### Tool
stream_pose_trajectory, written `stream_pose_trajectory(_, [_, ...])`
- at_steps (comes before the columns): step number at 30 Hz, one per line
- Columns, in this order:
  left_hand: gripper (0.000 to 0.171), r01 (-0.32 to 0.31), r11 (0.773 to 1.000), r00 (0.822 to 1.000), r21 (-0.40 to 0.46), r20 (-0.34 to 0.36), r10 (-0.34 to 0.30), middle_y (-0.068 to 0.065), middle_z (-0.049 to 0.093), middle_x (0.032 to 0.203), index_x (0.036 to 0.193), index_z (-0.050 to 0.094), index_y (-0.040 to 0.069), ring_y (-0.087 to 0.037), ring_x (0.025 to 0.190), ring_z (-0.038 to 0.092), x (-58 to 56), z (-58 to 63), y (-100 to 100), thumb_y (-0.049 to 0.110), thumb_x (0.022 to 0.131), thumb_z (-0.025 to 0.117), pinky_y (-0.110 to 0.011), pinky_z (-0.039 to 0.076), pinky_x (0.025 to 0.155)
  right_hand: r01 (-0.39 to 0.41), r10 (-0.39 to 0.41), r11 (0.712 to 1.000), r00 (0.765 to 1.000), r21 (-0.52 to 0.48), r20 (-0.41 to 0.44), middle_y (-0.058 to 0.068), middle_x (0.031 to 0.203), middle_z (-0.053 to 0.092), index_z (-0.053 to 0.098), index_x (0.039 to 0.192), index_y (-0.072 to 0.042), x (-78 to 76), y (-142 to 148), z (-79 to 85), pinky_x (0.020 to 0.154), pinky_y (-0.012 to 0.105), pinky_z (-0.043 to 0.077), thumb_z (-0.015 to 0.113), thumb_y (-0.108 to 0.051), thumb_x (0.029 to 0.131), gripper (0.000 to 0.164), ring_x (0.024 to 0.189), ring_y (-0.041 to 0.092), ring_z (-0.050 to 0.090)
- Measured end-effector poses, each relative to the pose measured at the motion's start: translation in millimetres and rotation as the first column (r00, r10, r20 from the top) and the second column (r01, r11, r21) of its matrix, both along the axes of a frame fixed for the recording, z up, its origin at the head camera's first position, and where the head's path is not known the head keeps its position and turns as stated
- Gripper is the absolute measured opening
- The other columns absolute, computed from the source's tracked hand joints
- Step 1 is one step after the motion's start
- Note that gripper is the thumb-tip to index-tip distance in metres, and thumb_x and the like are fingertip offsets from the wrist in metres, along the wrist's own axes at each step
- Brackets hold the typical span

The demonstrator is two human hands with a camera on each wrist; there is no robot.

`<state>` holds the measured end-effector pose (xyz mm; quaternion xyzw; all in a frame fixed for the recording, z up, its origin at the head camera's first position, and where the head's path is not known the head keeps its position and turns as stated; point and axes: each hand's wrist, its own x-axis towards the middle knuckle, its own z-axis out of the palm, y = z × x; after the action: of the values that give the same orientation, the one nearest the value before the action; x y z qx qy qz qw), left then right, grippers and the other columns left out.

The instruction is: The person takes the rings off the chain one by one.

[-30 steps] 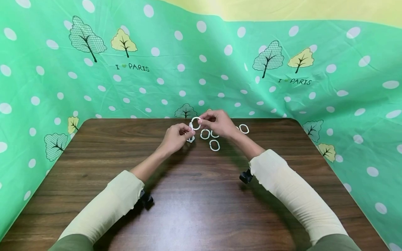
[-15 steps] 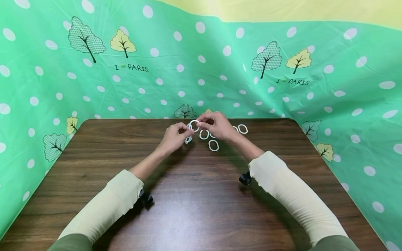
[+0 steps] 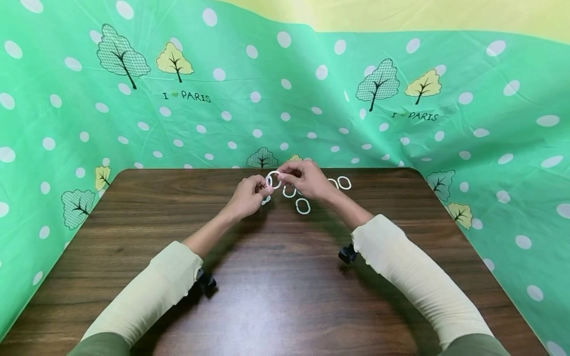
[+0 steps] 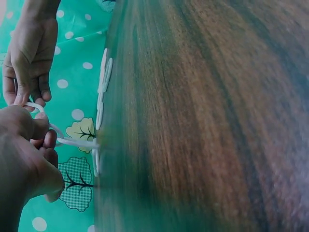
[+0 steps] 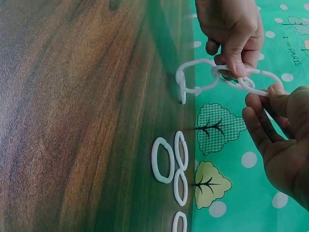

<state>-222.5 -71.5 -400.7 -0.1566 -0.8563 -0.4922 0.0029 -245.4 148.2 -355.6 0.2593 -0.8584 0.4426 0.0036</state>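
Note:
Near the table's far edge, my left hand (image 3: 249, 194) pinches a white plastic chain link between thumb and fingers. Other joined links (image 5: 194, 63) hang from it down to the tabletop, as the right wrist view shows. My right hand (image 3: 307, 179) pinches another oval link (image 5: 256, 91) by its outer side, thumb against fingers. This link crosses the one at my left thumb, and the fingertips of both hands are close together. The left fingers hide part of the crossing, so I cannot tell whether the right-hand link is hooked through.
Several loose white links lie on the brown wooden table (image 3: 267, 277), right of the left hand; one link (image 3: 297, 206) lies nearest me, another (image 3: 339, 182) farther right. A green dotted cloth (image 3: 285, 99) hangs behind the table's far edge. Dark wrist cameras hang below both sleeves.
The right-hand link has moved slightly down and left, now overlapping the link in my left hand. Both hands keep their pinch; the linked pieces below the left hand have shifted a little.

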Motion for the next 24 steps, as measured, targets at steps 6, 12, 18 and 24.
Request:
stream_pose_trajectory(6, [0.013,0.005,1.0,1.0,0.01,-0.024,-0.005,-0.01,0.072,0.094,0.102,0.069,0.001,-0.017,0.083,0.06,-1.4,-1.9,-0.4,0.011,0.108,0.076,-0.028,0.047,0.074,0.016,-0.016,1.0,1.0,0.001,-0.01,0.017,0.105,0.079,0.082,0.118,0.004,-0.1,0.8,-0.2,0.075,0.02,0.053,0.074,-0.008,0.109,0.017,0.091,0.033,0.074])
stream_pose_trajectory(12, [0.014,0.041,0.999,0.998,-0.02,-0.056,-0.042,-0.008,0.07,0.093,0.102,0.07,0.002,-0.016,0.084,0.061,-1.4,-1.6,-1.1,0.013,0.106,0.078,-0.027,0.048,0.076,0.009,-0.01,1.0,1.0,-0.008,-0.003,0.017,0.101,0.076,0.08,0.118,0.007,-0.5,2.0,-2.2,0.075,0.02,0.053,0.073,-0.007,0.11,0.018,0.095,0.044,0.074])
stream_pose_trajectory(18, [0.014,0.05,0.999,0.996,-0.022,-0.071,-0.051,-0.012,0.073,0.098,0.104,0.071,0.0,-0.017,0.085,0.063,-1.8,-2.1,-0.8,0.012,0.106,0.078,-0.026,0.049,0.076,0.027,-0.027,0.999,1.0,-0.016,0.012,0.019,0.1,0.078,0.08,0.119,0.006,-0.5,3.4,-2.5,0.074,0.022,0.057,0.074,-0.006,0.109,0.017,0.083,0.023,0.074])
stream_pose_trajectory(24, [0.014,0.044,0.999,0.998,-0.011,-0.053,-0.045,-0.012,0.076,0.099,0.107,0.073,0.002,-0.016,0.085,0.064,-0.6,-2.2,-0.7,0.014,0.105,0.08,-0.027,0.05,0.079,0.066,-0.063,0.997,0.995,-0.034,0.079,0.027,0.103,0.079,0.08,0.122,0.005,2.3,8.9,-3.1,0.082,0.038,0.066,0.073,-0.01,0.11,0.02,0.083,0.018,0.076])
